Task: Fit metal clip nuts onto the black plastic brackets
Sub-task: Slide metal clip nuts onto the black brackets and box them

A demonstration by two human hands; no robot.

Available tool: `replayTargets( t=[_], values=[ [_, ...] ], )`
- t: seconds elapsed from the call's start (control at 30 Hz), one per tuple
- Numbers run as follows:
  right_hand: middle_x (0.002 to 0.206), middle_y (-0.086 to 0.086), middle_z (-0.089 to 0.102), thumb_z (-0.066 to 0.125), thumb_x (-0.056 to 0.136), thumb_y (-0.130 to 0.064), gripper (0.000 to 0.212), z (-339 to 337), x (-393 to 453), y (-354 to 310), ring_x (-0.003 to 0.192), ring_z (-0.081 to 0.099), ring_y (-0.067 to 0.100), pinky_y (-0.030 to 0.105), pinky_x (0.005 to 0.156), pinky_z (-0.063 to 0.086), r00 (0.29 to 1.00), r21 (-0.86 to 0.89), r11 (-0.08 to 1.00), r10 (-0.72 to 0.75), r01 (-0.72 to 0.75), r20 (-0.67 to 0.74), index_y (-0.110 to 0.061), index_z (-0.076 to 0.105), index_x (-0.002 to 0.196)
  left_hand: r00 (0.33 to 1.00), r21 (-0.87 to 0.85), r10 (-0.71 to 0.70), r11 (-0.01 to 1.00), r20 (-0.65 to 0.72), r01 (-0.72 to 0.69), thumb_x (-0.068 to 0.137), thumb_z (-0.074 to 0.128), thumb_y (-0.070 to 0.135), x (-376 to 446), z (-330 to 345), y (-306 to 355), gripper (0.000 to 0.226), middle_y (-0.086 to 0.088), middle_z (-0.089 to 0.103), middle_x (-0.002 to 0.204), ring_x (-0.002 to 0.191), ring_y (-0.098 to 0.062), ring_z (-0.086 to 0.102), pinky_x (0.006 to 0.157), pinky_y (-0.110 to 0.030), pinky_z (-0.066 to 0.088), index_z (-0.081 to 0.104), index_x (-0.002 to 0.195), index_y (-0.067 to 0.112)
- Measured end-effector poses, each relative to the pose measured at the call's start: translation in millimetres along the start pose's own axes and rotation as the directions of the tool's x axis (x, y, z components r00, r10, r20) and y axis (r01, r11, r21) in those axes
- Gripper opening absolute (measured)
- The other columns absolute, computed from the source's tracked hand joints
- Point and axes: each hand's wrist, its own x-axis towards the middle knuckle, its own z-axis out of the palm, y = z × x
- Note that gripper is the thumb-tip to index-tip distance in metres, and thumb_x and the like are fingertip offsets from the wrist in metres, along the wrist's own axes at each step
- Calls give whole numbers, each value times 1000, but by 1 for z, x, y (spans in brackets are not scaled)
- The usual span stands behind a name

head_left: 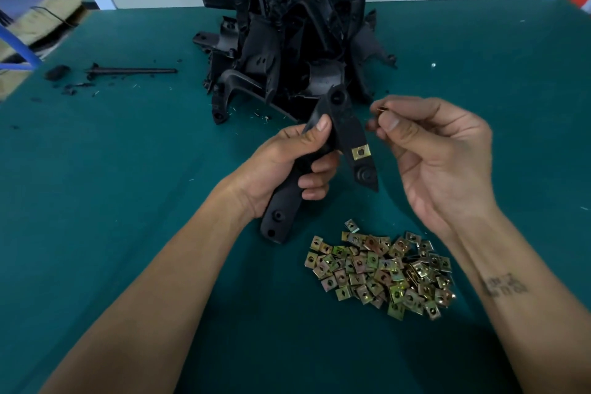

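Note:
My left hand (287, 166) grips a black plastic bracket (347, 125) around its middle, above the green table. One brass-coloured clip nut (360, 152) sits fitted on the bracket's right-hand arm, near its tip. My right hand (425, 150) is just right of the bracket and pinches a single clip nut (381, 110) between thumb and fingertips; only its edge shows. A heap of loose clip nuts (380, 269) lies on the table below both hands.
A tall pile of black brackets (294, 41) stands at the back centre of the green table (128, 153). A black rod (134, 71) and plastic scraps lie at the left. Cardboard boxes (35, 13) sit beyond the table's left corner.

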Motion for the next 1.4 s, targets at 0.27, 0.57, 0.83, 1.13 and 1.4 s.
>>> replayTargets(
  t=[0.27, 0.57, 0.83, 1.13, 1.4],
  values=[
    [90, 10, 77, 74, 77, 5, 14, 3, -2, 3, 92, 72, 26, 32, 87, 57, 996, -149, 985, -84, 84, 7, -4, 75, 88, 998, -12, -39, 999, 47, 40, 93, 64, 43, 0, 0, 0, 35, 0, 40, 66, 45, -8, 35, 44, -22, 34, 61, 102, 10],
    [96, 13, 71, 73, 78, 13, 32, 7, -6, -1, 92, 68, 24, 35, 91, 55, 998, -134, 990, -53, 47, -36, -3, 69, 105, 999, 45, -33, 998, -5, 34, 94, 59, 39, 0, 2, -2, 34, -2, 40, 65, 43, -8, 36, 42, -21, 36, 61, 96, 5],
    [87, 11, 72, 77, 68, 3, 30, 8, -4, -4, 87, 68, 23, 30, 88, 58, 997, -69, 996, 57, -61, -56, -1, 71, 98, 999, 58, -38, 998, -24, 40, 94, 61, 37, 1, 3, -3, 33, -2, 41, 64, 43, -9, 36, 41, -22, 35, 57, 97, 4],
    [83, 8, 70, 76, 75, 15, 24, 5, -3, 1, 85, 63, 23, 35, 91, 53, 989, -128, 991, -48, 30, -140, -5, 71, 88, 998, 71, -53, 996, -44, 56, 92, 66, 39, 2, 2, -3, 35, -3, 39, 64, 43, -9, 34, 41, -22, 34, 61, 96, 4],
    [85, 8, 71, 76, 76, 15, 25, 5, -3, -1, 86, 66, 23, 33, 91, 55, 994, -183, 983, -45, 26, -102, -5, 70, 90, 997, 101, -53, 993, -61, 59, 99, 57, 35, 2, 2, -3, 30, -2, 40, 64, 43, -10, 34, 42, -23, 33, 62, 93, 6]
  ],
)
